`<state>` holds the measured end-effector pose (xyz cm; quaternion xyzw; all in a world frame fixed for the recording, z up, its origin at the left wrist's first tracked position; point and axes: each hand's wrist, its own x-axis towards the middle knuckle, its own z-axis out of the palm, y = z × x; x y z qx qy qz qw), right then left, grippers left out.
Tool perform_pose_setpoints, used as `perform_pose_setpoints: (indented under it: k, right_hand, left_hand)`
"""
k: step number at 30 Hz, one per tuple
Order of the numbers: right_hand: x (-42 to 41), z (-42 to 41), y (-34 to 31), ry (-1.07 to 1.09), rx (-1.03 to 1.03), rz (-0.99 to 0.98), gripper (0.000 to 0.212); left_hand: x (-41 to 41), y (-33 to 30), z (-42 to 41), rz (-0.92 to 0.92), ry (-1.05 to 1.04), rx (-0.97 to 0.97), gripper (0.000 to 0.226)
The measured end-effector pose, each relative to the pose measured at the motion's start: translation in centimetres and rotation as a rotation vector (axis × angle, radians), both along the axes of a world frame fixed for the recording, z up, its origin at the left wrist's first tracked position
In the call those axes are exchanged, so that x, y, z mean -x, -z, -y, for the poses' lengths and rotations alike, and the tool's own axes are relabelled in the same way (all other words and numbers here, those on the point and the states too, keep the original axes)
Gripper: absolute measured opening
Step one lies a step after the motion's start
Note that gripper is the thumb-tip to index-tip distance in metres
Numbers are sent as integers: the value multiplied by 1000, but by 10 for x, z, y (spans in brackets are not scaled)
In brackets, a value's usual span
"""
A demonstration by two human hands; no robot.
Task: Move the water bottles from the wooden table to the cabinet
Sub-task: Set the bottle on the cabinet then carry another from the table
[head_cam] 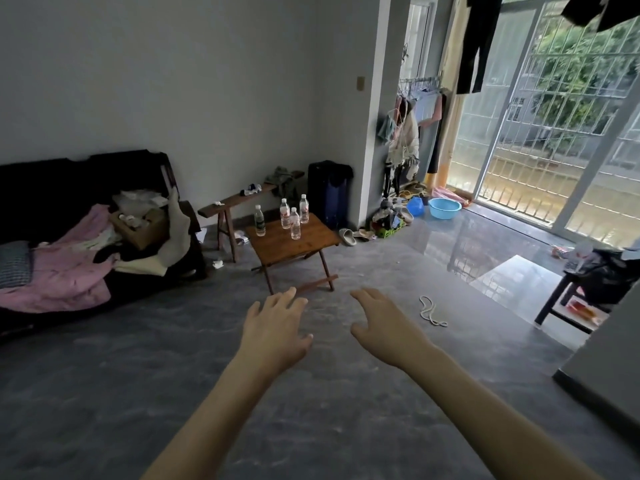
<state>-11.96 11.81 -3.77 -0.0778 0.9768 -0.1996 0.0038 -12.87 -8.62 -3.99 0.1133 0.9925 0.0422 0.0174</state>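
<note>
2 bare forearms are stretched forward from the bottom edge, and at their ends the left hand (pixel 277 327) and the right hand (pixel 384 323) are held side by side above the grey floor (pixel 138 393), palms down, fingers spread and relaxed, with nothing gripped in either. Both hands are well short of the wooden table (pixel 294 244), so the step in hand is judged to be the approach, with no bottle lifted yet. A loose white cord (pixel 431 313) lies on the floor to the right of the right hand. Further on, the small folding table stands on crossed legs, and on its far half 4 water bottles are set: a green-labelled bottle (pixel 259 221) apart at the left, and 3 red-labelled bottles (pixel 294 220) clustered close together to its right. Each bottle is upright, its long axis vertical and its white cap pointing to the ceiling. The next move is judged to call for the gap to the table to be closed, then a side-on wrap round a bottle's body, the nearest red-labelled one being taken without its close neighbours being knocked over. Behind the table a wooden bench (pixel 239 199) and a dark sofa (pixel 69 188) heaped with clothes stand against the wall. No cabinet can be identified in this view.
</note>
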Motion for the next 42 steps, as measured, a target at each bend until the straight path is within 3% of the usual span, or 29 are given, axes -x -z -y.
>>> perform_pose_setpoints:
  k: [9, 18, 29, 34, 42]
  right_hand:
    - [145, -58, 7, -65, -139, -52, 65]
    - [265, -63, 13, -114, 4, 4, 56]
    - [461, -32, -8, -181, -66, 17, 58]
    - [547, -17, -22, -172, -65, -13, 42]
    - [641, -10, 5, -156, -31, 85, 48]
  left_hand:
    - [133, 3, -67, 2, -28, 0, 81]
    - [239, 4, -73, 61, -102, 26, 81]
    - [436, 7, -28, 31, -180, -61, 81]
    - [524, -2, -16, -10, -163, -73, 80]
    - [617, 15, -7, 46, -134, -91, 74]
